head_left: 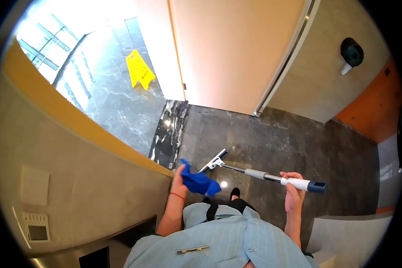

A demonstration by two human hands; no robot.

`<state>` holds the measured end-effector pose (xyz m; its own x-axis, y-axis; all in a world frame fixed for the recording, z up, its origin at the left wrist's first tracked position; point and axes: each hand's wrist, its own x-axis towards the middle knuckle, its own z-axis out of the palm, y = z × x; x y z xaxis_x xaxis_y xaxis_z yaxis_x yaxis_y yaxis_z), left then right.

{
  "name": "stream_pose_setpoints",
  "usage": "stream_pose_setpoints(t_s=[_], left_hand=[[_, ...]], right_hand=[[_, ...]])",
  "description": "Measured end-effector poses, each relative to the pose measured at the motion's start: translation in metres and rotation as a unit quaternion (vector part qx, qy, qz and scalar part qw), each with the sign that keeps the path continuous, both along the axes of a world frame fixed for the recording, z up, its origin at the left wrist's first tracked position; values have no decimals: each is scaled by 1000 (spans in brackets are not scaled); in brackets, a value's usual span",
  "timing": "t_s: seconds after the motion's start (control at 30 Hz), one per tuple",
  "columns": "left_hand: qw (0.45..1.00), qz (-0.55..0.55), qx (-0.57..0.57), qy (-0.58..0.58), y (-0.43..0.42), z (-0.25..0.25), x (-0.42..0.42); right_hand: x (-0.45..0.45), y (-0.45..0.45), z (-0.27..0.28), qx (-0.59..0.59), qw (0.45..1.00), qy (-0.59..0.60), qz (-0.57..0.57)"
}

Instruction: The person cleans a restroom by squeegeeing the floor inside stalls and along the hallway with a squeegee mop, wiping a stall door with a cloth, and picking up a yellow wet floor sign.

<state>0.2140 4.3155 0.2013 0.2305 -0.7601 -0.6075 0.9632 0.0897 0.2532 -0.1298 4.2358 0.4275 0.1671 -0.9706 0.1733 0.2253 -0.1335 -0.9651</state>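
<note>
My right hand [293,193] is wrapped round the white grip of a long-handled squeegee [256,173], just below its dark blue end cap. The pole runs left to a white head with a dark blade [213,161], low near the floor; whether it touches cannot be told. A crumpled blue cloth [201,182] is gripped in my left hand [179,183], beside the doorway edge. The cloth hangs to the right of the hand and hides part of the fingers. One end of the squeegee head lies close to the cloth in this view.
A yellow wet-floor sign [140,70] stands beyond the doorway. A black marble threshold [169,129] crosses it. A pale door [228,49] is ahead; a dark paper dispenser [352,52] hangs on the right wall. A control panel [37,227] is on the left wall.
</note>
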Motion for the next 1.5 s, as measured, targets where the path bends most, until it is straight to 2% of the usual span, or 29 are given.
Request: stream_pose_setpoints(t_s=[0.03, 0.07, 0.13, 0.17, 0.23, 0.3, 0.37, 0.5, 0.53, 0.57, 0.6, 0.63, 0.73, 1.07, 1.13, 1.17, 1.23, 1.3, 1.33, 1.37, 1.43, 1.47, 1.5], left_hand=[[998, -56, 15, 29, -13, -23, -22], [993, -97, 67, 27, -19, -6, -45], [994, -76, 68, -48, -36, 19, -65], [994, -67, 66, -50, -36, 35, -62], [995, -9, 1, -101, -35, 79, -42], [973, 128, 3, -192, -16, 121, -5], [919, 266, 4, -293, 22, 177, 27], [730, 532, 53, -427, 121, 260, 58], [675, 582, 86, -444, 140, 281, 56], [665, 593, 87, -446, 155, 301, 57], [628, 613, 127, -462, 169, 316, 55], [590, 631, 167, -474, 181, 324, 55], [568, 665, 147, -462, 210, 331, 64], [560, 626, 201, -505, 231, 320, 75], [545, 640, 178, -512, 229, 320, 75], [548, 636, 183, -512, 228, 317, 73], [592, 618, 145, -497, 223, 315, 73], [684, 578, 102, -433, 196, 294, 74], [721, 518, 137, -439, 177, 274, 74], [787, 423, 137, -428, 153, 255, 68], [858, 239, 128, -436, 94, 206, 45], [892, 173, 118, -401, 58, 160, 36], [944, 67, 127, -298, 26, 141, 13]], right_hand=[[-3, 2, 10, -20, 1000, -6, -13], [-8, 2, 15, -17, 1000, -1, -15], [-24, -8, 21, -51, 998, -29, -12], [-28, -10, 21, -62, 998, -10, -16], [-31, -19, 16, -66, 998, -10, -14], [-33, -27, 9, -78, 997, -1, -10], [-30, -34, 13, -82, 997, 1, 0], [-19, -47, 20, -99, 993, -13, 56], [-14, -45, 26, -106, 992, -13, 65], [-7, -51, 27, -108, 991, -20, 77], [-3, -57, 24, -114, 990, -15, 84], [-1, -62, 21, -120, 989, -7, 90], [12, -70, 19, -135, 985, -19, 101], [11, -70, 15, -133, 989, -22, 68], [11, -63, 19, -129, 989, -24, 66], [8, -59, 19, -126, 989, -30, 64], [-1, -58, 14, -113, 992, -20, 60], [-9, -55, 10, -102, 993, -17, 50], [-14, -51, 10, -87, 995, -8, 39], [-18, -48, 12, -74, 997, 3, 30], [-27, -40, 21, -74, 997, 0, 21], [-34, -34, 26, -76, 997, -4, 10], [-40, -31, 32, -82, 997, -14, -3]])
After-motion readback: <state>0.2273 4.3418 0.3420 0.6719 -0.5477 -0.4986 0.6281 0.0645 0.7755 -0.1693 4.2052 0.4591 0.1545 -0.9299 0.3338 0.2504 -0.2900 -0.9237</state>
